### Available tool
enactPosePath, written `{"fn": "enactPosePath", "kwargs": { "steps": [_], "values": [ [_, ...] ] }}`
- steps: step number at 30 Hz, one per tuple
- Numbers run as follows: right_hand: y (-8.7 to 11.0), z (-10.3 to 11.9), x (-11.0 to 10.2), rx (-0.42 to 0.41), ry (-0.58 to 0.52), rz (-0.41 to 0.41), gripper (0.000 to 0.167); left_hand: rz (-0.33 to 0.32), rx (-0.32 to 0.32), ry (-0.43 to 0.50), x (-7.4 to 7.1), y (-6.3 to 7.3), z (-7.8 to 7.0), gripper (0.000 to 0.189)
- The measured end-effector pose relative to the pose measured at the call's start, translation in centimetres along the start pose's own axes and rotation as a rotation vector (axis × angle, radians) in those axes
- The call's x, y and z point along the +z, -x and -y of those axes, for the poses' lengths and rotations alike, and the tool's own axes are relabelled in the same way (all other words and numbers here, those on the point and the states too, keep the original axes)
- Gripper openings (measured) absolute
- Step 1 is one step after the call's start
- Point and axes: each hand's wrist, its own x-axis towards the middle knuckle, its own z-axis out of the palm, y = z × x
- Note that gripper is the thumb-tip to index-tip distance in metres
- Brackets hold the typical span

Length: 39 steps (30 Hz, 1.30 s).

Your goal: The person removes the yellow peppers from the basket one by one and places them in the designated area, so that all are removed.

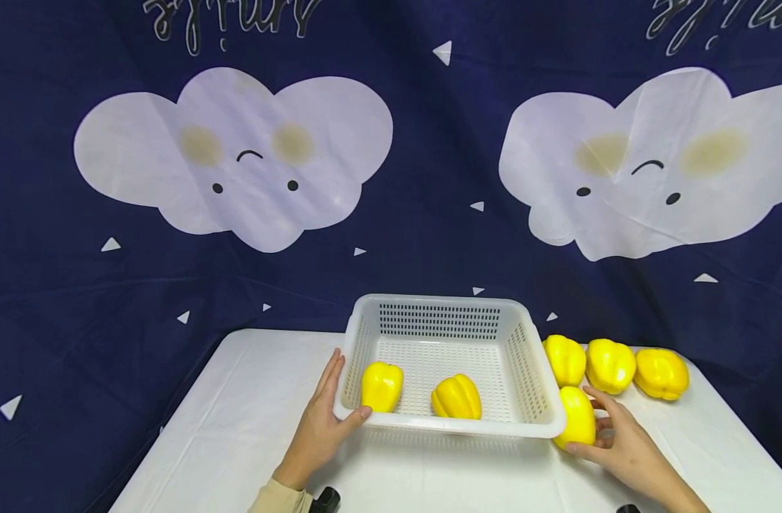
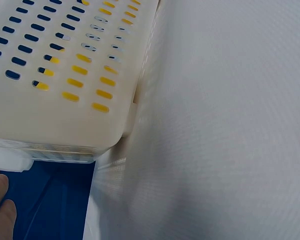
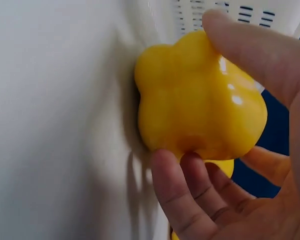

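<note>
A white plastic basket [image 1: 455, 426] stands on the table with two yellow bell peppers inside, a left one [image 1: 382, 387] and a middle one [image 1: 456, 397]. At its front left corner is my left hand [image 1: 327, 420], the thumb on the rim and the fairly straight fingers along the outside wall. My right hand [image 1: 628, 442] holds another yellow bell pepper [image 1: 575, 419] beside the basket's right front corner. In the right wrist view, the thumb lies over this pepper [image 3: 200, 100] and the fingertips are at its lower end.
Three more yellow bell peppers, a left [image 1: 565, 360], a middle [image 1: 611, 366] and a right one [image 1: 661, 373], lie in a row right of the basket. White cloth covers the table [image 1: 237, 420]. Behind it hangs a dark blue curtain [image 1: 429, 242] with clouds.
</note>
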Motion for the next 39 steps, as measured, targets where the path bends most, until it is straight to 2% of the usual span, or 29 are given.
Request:
{"fn": "enactPosePath", "kwargs": {
  "steps": [8, 14, 18, 22, 27, 34, 39],
  "values": [
    [0.2, 0.5, -0.1, 0.033, 0.021, 0.015, 0.109, 0.003, -0.017, 0.007, 0.0, 0.0, -0.1, 0.092],
    [0.3, 0.9, -1.4, 0.000, 0.024, -0.046, 0.103, 0.005, -0.015, 0.012, 0.0, 0.0, -0.1, 0.092],
    [0.2, 1.8, -2.8, 0.006, 0.001, -0.084, 0.101, 0.007, -0.011, 0.014, 0.0, 0.0, -0.1, 0.092],
    [-0.3, 3.2, -4.0, -0.036, -0.008, -0.122, 0.096, 0.004, -0.004, 0.006, 0.0, 0.0, 0.0, 0.092],
    [-1.0, 5.0, -4.9, -0.108, -0.020, -0.117, 0.087, 0.000, 0.001, -0.001, 0.0, 0.0, 0.0, 0.092],
    [-2.3, 7.8, -5.3, -0.182, -0.066, -0.106, 0.079, 0.006, -0.010, 0.006, 0.0, 0.0, 0.1, 0.093],
    [-3.4, 9.9, -5.4, -0.236, -0.058, -0.107, 0.078, 0.009, -0.020, 0.010, 0.0, 0.0, 0.1, 0.093]
  ]
}}
